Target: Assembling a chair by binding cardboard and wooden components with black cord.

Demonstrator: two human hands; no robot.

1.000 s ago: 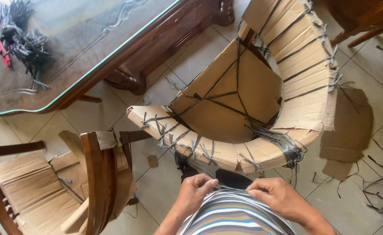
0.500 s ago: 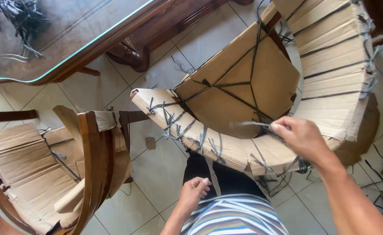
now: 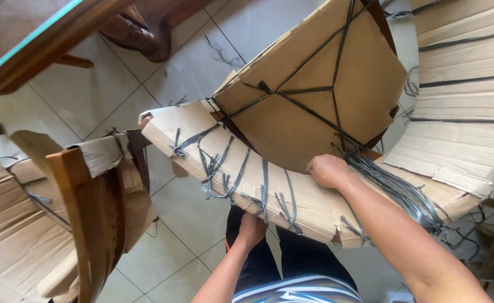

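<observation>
Count of items in view:

Cardboard-wrapped chairs: two. One wrapped chair (image 3: 337, 112), bound with dark plastic straps, fills the frame from 12 to 4 o'clock. A second wrapped chair (image 3: 84, 207), its wooden frame partly exposed, stands at 8 o'clock.

Desks: one glass-topped wooden desk (image 3: 39, 39), at 10 o'clock.

Hands: two. The right hand (image 3: 328, 170) rests on the curved arm of the first chair, just right of centre; the left hand (image 3: 252, 229) sits beneath that arm at 6 o'clock.

Strap bundles: one loose bundle of grey straps (image 3: 404, 191), at 4 o'clock.

Straps on the curved arm: too tangled to count.
</observation>
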